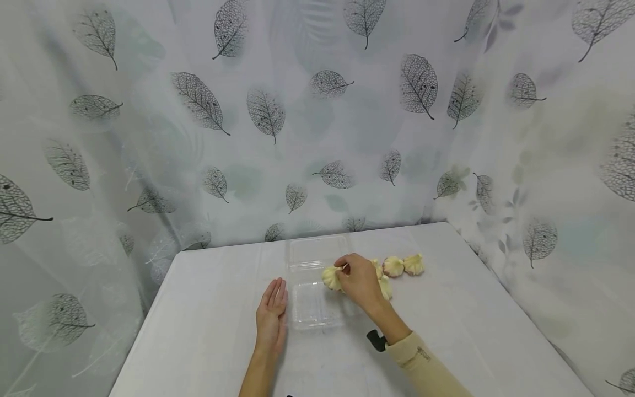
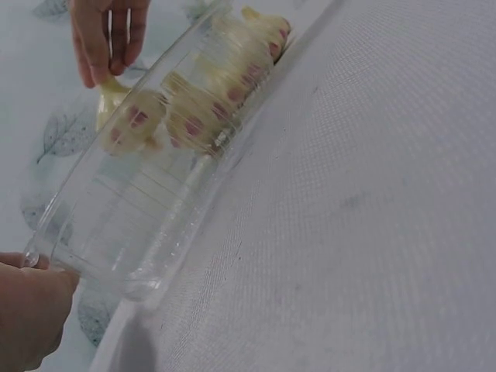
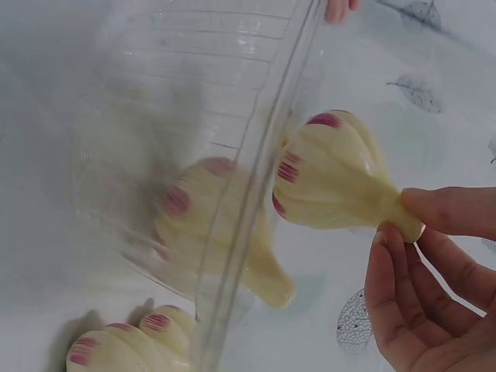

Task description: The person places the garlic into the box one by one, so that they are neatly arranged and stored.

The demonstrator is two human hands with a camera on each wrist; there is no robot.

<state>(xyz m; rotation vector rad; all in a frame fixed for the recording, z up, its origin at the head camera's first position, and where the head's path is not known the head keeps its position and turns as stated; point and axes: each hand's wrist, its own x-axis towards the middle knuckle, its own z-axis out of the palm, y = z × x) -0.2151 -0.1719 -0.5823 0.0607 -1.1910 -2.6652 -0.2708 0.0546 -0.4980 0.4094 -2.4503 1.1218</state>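
Observation:
My right hand (image 1: 361, 280) pinches a garlic bulb (image 3: 333, 174) by its stem, thumb on one side and fingers on the other. The bulb is pale yellow with purple-pink patches and hangs tilted at the rim of a clear plastic container (image 1: 303, 322). Through the container's wall, another garlic bulb (image 3: 205, 205) shows inside, mostly hidden by my right hand in the head view. On the container's left side, my left hand (image 1: 271, 317) has its fingers stretched out, with fingertips right at the edge (image 2: 35, 256) in the left wrist view.
Several more garlic bulbs (image 1: 414, 264) lie on the white table to the right of the container. Its clear lid (image 1: 317, 251) lies folded back toward the far table edge. A leaf-print curtain (image 1: 307, 132) hangs behind and at both sides.

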